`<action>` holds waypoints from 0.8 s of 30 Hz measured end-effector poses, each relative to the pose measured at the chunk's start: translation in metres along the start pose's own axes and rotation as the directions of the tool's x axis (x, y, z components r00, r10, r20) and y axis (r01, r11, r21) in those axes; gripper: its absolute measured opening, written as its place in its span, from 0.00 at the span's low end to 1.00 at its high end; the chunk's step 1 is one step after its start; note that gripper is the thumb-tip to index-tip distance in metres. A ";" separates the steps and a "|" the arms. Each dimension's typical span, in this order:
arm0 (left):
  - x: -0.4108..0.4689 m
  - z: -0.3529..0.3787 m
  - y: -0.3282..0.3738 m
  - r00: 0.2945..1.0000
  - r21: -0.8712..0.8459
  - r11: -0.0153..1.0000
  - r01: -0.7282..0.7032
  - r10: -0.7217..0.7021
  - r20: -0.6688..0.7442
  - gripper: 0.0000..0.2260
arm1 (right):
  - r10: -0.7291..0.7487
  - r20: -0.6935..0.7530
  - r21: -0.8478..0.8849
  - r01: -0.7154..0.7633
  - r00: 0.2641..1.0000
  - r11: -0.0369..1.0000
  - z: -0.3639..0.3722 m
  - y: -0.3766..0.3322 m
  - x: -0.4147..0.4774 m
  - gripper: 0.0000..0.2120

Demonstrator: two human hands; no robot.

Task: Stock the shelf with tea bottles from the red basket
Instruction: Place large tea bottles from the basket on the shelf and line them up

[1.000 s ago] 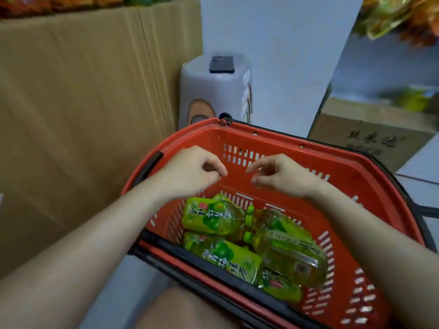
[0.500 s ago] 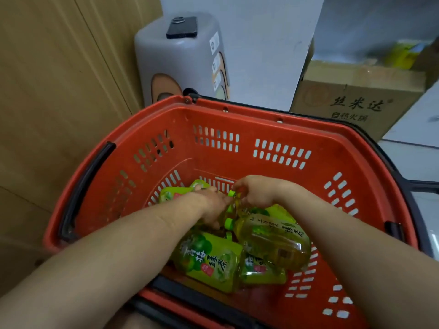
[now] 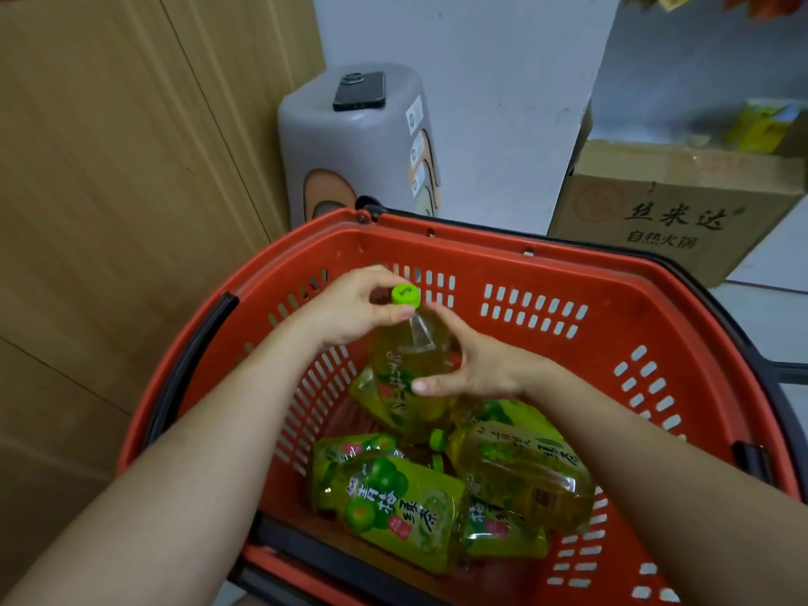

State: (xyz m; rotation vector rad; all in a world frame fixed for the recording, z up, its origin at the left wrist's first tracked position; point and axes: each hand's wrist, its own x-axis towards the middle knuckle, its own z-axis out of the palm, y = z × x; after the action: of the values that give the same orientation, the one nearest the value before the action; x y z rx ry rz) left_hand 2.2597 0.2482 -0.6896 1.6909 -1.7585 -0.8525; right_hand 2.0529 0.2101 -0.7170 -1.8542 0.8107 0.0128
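Both hands grip one tea bottle (image 3: 413, 356) above the red basket (image 3: 546, 273): left hand (image 3: 350, 312) at its neck, right hand (image 3: 476, 369) around its body. It stands nearly upright, cap up; the shelf is seemingly out of view.

Basket (image 3: 546, 273): red-orange w/ rows of slotted holes, black handles. Tea bottles (image 3: 402, 513): yellow-green labels w/ green plum pics, small red spots, dark characters; liquid amber-yellow. Raised bottle (image 3: 411, 356): bright lime-green cap (image 3: 405, 295), clear amber body. Stool (image 3: 354, 150): grey w/ orange-brown arch shapes, black phone (image 3: 359, 90) on top. Carton (image 3: 673, 207): tan cardboard, dark print. Wall panel at left (image 3: 109, 168): tan, thin vertical lines.
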 end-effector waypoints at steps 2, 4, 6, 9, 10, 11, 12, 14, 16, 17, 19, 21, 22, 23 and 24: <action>-0.001 0.000 0.017 0.996 -0.220 0.973 -0.066 0.051 -0.073 0.07 | -0.125 -0.220 0.081 0.146 0.967 0.986 -0.007 -0.006 -0.003 0.47; 0.000 0.006 0.032 0.988 -0.377 0.922 -0.089 0.034 -0.149 0.05 | -0.174 -0.393 0.057 0.212 0.903 0.976 -0.015 -0.010 -0.007 0.43; 0.001 0.011 0.045 0.975 -0.472 0.876 -0.098 -0.010 -0.222 0.06 | -0.187 -0.513 0.063 0.255 0.838 0.965 -0.017 -0.014 -0.010 0.38; 0.005 0.014 0.053 0.965 -0.569 0.815 -0.113 -0.046 -0.257 0.16 | -0.128 -0.613 0.213 0.319 0.780 0.923 -0.016 -0.026 -0.010 0.26; 0.006 0.014 0.053 0.978 -0.582 0.811 -0.066 -0.064 -0.201 0.21 | -0.075 -0.636 0.286 0.326 0.768 0.901 -0.018 -0.029 -0.009 0.24; 0.006 0.014 0.050 0.992 -0.577 0.817 0.010 -0.081 -0.097 0.28 | -0.007 -0.645 0.376 0.325 0.764 0.868 -0.022 -0.031 -0.009 0.26; 0.004 0.016 0.048 0.996 -0.578 0.811 0.088 -0.084 0.033 0.37 | 0.056 -0.633 0.473 0.329 0.772 0.817 -0.027 -0.033 -0.009 0.27; 0.001 0.026 0.047 0.975 -0.590 0.789 0.168 -0.047 0.215 0.49 | 0.124 -0.583 0.628 0.348 0.803 0.697 -0.038 -0.039 -0.015 0.27; 0.003 0.034 0.050 0.979 -0.616 0.771 0.165 -0.051 0.198 0.49 | 0.146 -0.547 0.695 0.351 0.824 0.627 -0.048 -0.042 -0.021 0.28; 0.005 0.036 0.054 0.986 -0.609 0.779 0.150 -0.073 0.149 0.45 | 0.143 -0.536 0.710 0.354 0.832 0.608 -0.050 -0.044 -0.024 0.28; 0.006 0.033 0.064 0.995 -0.569 0.816 0.102 -0.090 0.048 0.38 | 0.099 -0.521 0.719 0.374 0.848 0.585 -0.052 -0.046 -0.026 0.28; 0.000 0.029 0.068 0.995 -0.563 0.825 0.045 -0.087 -0.048 0.32 | 0.039 -0.499 0.731 0.397 0.866 0.555 -0.052 -0.050 -0.027 0.29; -0.005 0.027 0.070 0.991 -0.608 0.793 0.022 -0.096 -0.089 0.29 | -0.009 -0.471 0.746 0.404 0.882 0.530 -0.054 -0.051 -0.028 0.30; -0.012 0.024 0.073 0.985 -0.695 0.719 0.001 -0.119 -0.122 0.26 | -0.059 -0.434 0.751 0.397 0.899 0.527 -0.055 -0.053 -0.030 0.32; -0.020 0.018 0.076 0.980 -0.784 0.620 -0.021 -0.143 -0.139 0.24 | -0.084 -0.397 0.715 0.366 0.914 0.596 -0.056 -0.052 -0.032 0.31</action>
State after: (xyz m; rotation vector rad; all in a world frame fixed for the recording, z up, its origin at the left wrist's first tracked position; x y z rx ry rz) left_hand 2.1976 0.2696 -0.6429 1.1637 -0.9401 -1.2164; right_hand 2.0362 0.1915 -0.6375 -1.0904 0.6300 -0.7364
